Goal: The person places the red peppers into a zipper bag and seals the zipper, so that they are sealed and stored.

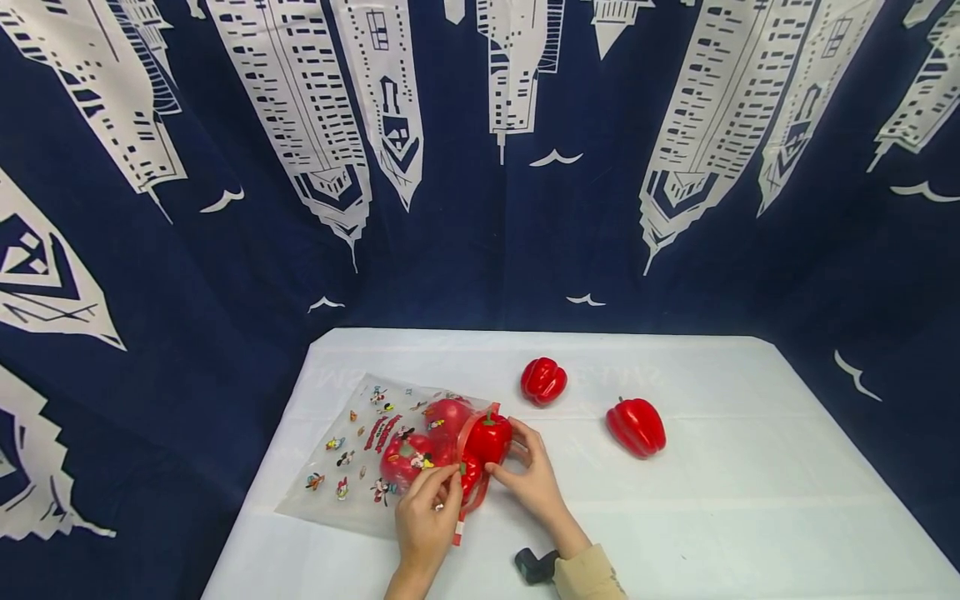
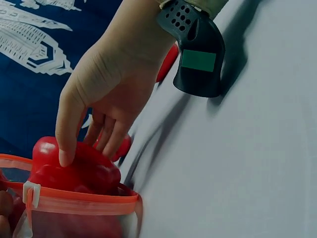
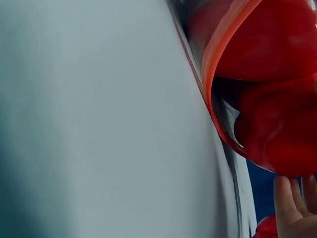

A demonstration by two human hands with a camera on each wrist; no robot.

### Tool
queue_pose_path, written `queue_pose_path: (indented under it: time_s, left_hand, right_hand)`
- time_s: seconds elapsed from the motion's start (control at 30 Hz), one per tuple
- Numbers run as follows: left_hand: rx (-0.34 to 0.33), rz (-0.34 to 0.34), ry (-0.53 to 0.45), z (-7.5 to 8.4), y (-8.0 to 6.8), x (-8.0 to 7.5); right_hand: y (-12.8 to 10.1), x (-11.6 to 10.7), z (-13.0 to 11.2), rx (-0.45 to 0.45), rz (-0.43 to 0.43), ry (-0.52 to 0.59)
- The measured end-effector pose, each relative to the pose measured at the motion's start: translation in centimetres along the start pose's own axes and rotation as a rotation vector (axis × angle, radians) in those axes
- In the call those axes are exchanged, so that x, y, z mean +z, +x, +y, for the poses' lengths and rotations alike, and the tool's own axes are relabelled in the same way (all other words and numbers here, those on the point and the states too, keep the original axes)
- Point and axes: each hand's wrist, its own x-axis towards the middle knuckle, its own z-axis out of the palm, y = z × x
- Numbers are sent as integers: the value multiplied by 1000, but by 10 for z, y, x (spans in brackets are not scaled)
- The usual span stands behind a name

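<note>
A clear zip bag (image 1: 341,450) with cartoon prints lies on its side, its red-edged mouth facing right. Inside are several red bell peppers (image 1: 447,419). My left hand (image 1: 426,521) pinches the near edge of the bag's mouth; in the left wrist view only a bit of its fingers (image 2: 5,210) shows at the edge. My right hand (image 1: 538,482) holds a red bell pepper (image 1: 491,439) at the mouth, thumb on one side and fingers on the other. In the right wrist view, fingers of the right hand (image 3: 297,206) touch that pepper (image 3: 285,131).
On the white table (image 1: 720,500), two loose bell peppers lie to the right of the bag: one farther back (image 1: 543,381), one farther right (image 1: 636,427). A white zip slider (image 2: 31,194) sits on the bag's rim. A dark blue patterned cloth (image 1: 502,225) hangs behind the table.
</note>
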Motion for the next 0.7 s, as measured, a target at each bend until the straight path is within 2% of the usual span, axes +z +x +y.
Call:
queue_pose_path:
  time_s: [0.17,0.27,0.47,0.57,0.7]
  left_hand:
    - [10,3,1,1,0,0]
    - [13,3,-16,0,0,0]
    - [25,8,-36,-1,-1,1]
    - [28,7,-34,-1,-1,1]
    - [31,3,-41,0,-1,2]
  right_hand:
    - [0,0,2,18,-16,-9]
    - [0,0,7,-20,-12,-17]
    - [4,2,35,-55,-2,-51]
    - [6,4,42,-25,-1,-59]
    - [6,5,40,9,-14,-74]
